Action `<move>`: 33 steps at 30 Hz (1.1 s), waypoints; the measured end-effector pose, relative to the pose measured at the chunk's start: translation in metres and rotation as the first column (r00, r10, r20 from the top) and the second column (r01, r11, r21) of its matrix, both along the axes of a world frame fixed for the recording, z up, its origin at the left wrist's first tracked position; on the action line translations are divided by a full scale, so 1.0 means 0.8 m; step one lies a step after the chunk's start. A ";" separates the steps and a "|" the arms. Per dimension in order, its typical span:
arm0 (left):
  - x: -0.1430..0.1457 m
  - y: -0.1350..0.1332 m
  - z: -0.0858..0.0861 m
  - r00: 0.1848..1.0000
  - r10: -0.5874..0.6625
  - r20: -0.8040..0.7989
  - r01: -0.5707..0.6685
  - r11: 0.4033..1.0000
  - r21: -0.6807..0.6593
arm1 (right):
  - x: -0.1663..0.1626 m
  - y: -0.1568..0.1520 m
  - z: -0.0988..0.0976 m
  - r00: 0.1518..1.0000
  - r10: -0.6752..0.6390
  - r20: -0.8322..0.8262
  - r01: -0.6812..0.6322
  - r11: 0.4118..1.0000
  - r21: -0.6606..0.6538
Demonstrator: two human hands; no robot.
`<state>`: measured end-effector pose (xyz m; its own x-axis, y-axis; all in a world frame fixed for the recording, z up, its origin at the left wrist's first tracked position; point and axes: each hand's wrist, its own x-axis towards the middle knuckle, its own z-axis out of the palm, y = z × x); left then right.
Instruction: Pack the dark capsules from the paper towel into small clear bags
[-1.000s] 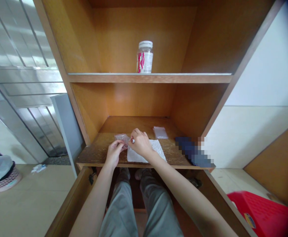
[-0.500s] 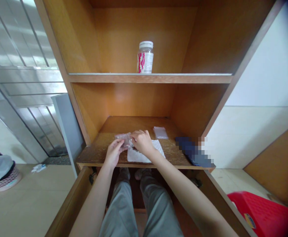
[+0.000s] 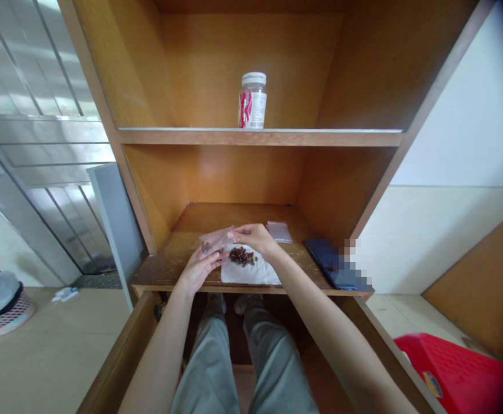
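Note:
A small clear zip bag (image 3: 213,240) with a reddish edge is held between my two hands above the cabinet ledge. My left hand (image 3: 199,267) supports it from below and the left, fingers closed against the plastic. With its fingertips, my right hand (image 3: 254,236) pinches the bag's right end. A few dark bits show inside the bag. Just below lies a white paper sheet (image 3: 251,276), bearing a heap of small dark brown pieces (image 3: 243,256) whose kind I cannot make out.
Behind my right hand lies a flat stack of clear zip bags (image 3: 279,232). A dark phone (image 3: 331,264) rests at the ledge's right. On the upper shelf stands a white-capped bottle (image 3: 252,102). A red plastic stool (image 3: 454,368) and a pink basket (image 3: 12,313) stand on the floor.
My right hand has moved up from over the paper to the bag's right end, uncovering the brown heap. The bag has tilted, its right end higher.

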<state>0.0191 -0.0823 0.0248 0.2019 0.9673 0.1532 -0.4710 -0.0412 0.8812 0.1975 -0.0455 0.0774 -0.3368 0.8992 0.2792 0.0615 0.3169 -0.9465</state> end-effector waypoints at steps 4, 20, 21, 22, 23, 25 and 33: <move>-0.001 -0.006 0.003 0.997 -0.082 -0.012 0.083 0.994 0.064 | -0.001 -0.004 -0.006 0.999 0.013 -0.041 -0.016 0.997 -0.079; 0.000 -0.006 0.006 1.000 -0.024 -0.012 0.024 0.999 0.027 | 0.008 -0.005 -0.033 0.982 -0.135 -0.133 0.127 0.990 -0.069; 0.000 -0.006 0.007 1.000 -0.021 -0.014 0.021 0.999 0.024 | 0.009 -0.002 -0.039 0.961 -0.226 -0.156 0.220 0.974 -0.057; 0.001 -0.007 0.008 1.000 -0.018 -0.017 0.019 1.000 0.020 | 0.010 0.000 -0.046 0.932 -0.321 -0.171 0.318 0.947 -0.048; 0.001 -0.007 0.008 1.000 -0.015 -0.019 0.016 1.000 0.014 | 0.012 0.004 -0.054 0.901 -0.402 -0.165 0.401 0.915 -0.037; 0.001 -0.006 0.009 1.000 -0.007 -0.020 0.007 1.000 0.001 | 0.014 0.010 -0.071 0.863 -0.495 -0.102 0.496 0.868 -0.013; 0.004 -0.002 0.008 1.000 -0.005 -0.029 0.005 1.000 -0.006 | 0.014 0.022 -0.109 0.855 -0.511 -0.084 0.508 0.859 -0.056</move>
